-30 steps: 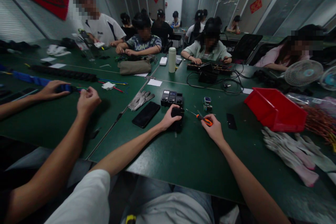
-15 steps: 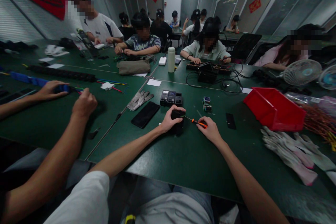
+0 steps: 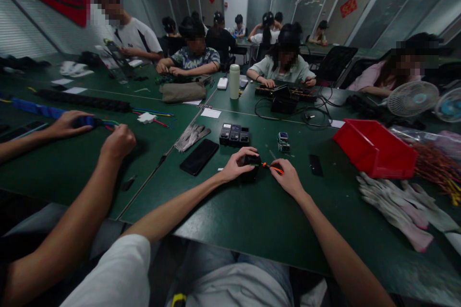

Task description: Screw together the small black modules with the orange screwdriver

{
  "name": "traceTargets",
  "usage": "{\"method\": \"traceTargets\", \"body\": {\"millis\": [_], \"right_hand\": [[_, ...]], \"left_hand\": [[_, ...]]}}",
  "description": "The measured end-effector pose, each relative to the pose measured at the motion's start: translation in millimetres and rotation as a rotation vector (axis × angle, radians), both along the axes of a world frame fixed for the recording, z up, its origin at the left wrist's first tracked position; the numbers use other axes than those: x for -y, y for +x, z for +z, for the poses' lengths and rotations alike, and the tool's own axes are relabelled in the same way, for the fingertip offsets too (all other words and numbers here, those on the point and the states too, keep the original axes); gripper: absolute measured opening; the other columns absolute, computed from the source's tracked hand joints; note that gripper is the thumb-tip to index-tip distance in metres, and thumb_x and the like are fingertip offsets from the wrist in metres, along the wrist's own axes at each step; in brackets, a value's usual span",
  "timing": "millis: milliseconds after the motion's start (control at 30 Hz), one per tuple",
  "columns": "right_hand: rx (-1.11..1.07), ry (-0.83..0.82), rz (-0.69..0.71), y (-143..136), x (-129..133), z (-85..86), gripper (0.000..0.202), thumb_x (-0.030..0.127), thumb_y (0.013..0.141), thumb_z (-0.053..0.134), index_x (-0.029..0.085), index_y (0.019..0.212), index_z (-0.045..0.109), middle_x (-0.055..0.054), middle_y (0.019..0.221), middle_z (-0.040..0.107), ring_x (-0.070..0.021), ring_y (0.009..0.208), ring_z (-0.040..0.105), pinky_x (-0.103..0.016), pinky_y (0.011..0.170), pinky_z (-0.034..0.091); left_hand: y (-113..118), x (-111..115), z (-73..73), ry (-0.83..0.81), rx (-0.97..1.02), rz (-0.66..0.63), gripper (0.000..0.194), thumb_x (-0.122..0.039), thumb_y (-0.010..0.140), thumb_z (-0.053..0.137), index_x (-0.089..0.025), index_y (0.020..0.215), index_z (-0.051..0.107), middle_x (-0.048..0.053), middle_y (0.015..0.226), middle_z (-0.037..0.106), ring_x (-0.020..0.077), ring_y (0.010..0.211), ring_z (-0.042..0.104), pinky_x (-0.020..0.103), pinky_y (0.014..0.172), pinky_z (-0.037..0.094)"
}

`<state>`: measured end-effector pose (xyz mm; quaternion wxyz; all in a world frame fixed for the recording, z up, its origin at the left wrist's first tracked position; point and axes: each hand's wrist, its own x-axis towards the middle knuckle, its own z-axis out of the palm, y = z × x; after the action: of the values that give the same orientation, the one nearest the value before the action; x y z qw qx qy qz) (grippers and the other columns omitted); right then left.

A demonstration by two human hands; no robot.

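My left hand (image 3: pixel 238 165) is closed around a small black box-shaped part (image 3: pixel 252 159), with the thumb on the near side and fingers over the top. A strip of green shows at its edge. In my right hand (image 3: pixel 287 176) is a screwdriver (image 3: pixel 275 169) with an orange and black handle, pinched between thumb and fingers. Its tip points left and reaches the right side of the black part; whether it sits in a screw is too small to tell. Just beyond my left hand stands a black case with several compartments (image 3: pixel 234 135). A small circuit-board module (image 3: pixel 283 142) lies farther right.
A black phone (image 3: pixel 199 157) and a grey glove (image 3: pixel 192 137) lie left of my hands. To the right are a flat black piece (image 3: pixel 316 165), a red bin (image 3: pixel 375 148) and work gloves (image 3: pixel 396 208). A co-worker's hands (image 3: pixel 117 141) hold a blue strip at far left.
My left hand and the black part have shifted slightly right, closing the gap to the screwdriver. Less of the screwdriver's shaft shows now. My right hand has hardly moved.
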<state>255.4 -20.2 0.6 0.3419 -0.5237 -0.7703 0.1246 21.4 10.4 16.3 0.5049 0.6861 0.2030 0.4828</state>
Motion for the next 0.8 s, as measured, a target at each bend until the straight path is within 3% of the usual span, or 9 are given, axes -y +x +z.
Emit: {"method": "traceTargets", "body": {"millis": [200, 367, 533, 800], "right_hand": [[-0.235, 0.076, 0.044, -16.1, 11.6, 15.4, 0.025, 0.029, 0.084, 0.055, 0.023, 0.108, 0.057, -0.008, 0.109, 0.059, -0.0238, 0.104, 0.054, -0.042, 0.093, 0.043], [-0.483, -0.098, 0.155, -37.6, 21.8, 15.7, 0.046, 0.031, 0.082, 0.06, 0.025, 0.126, 0.048, -0.007, 0.123, 0.055, -0.0219, 0.105, 0.056, -0.039, 0.091, 0.047], [-0.671, -0.111, 0.198, -45.4, 21.9, 11.3, 0.045, 0.03, 0.078, 0.065, 0.023, 0.121, 0.053, -0.008, 0.12, 0.055, -0.0235, 0.11, 0.054, -0.039, 0.093, 0.046], [-0.76, -0.065, 0.199, -50.7, 24.6, 13.6, 0.043, 0.029, 0.075, 0.069, 0.024, 0.116, 0.056, -0.007, 0.114, 0.056, -0.0234, 0.105, 0.056, -0.04, 0.091, 0.047]], "left_hand": [[0.5, 6.1, 1.0, 0.034, -0.089, 0.021, 0.037, -0.03, 0.074, 0.067, -0.019, 0.109, 0.06, 0.01, 0.117, 0.054, 0.0224, 0.114, 0.05, 0.036, 0.094, 0.042], [5.4, 14.4, 0.1, -0.001, -0.083, 0.017, 0.046, -0.028, 0.074, 0.068, -0.02, 0.116, 0.053, 0.01, 0.121, 0.053, 0.0226, 0.116, 0.05, 0.036, 0.095, 0.042], [8.6, 19.2, 0.0, 0.021, -0.094, 0.063, 0.056, -0.027, 0.07, 0.071, -0.02, 0.12, 0.048, 0.011, 0.123, 0.052, 0.023, 0.116, 0.05, 0.037, 0.095, 0.044], [11.1, 24.0, 0.7, 0.126, -0.123, 0.137, 0.055, -0.024, 0.068, 0.073, -0.019, 0.117, 0.049, 0.01, 0.118, 0.054, 0.0214, 0.111, 0.053, 0.037, 0.095, 0.044]]}}
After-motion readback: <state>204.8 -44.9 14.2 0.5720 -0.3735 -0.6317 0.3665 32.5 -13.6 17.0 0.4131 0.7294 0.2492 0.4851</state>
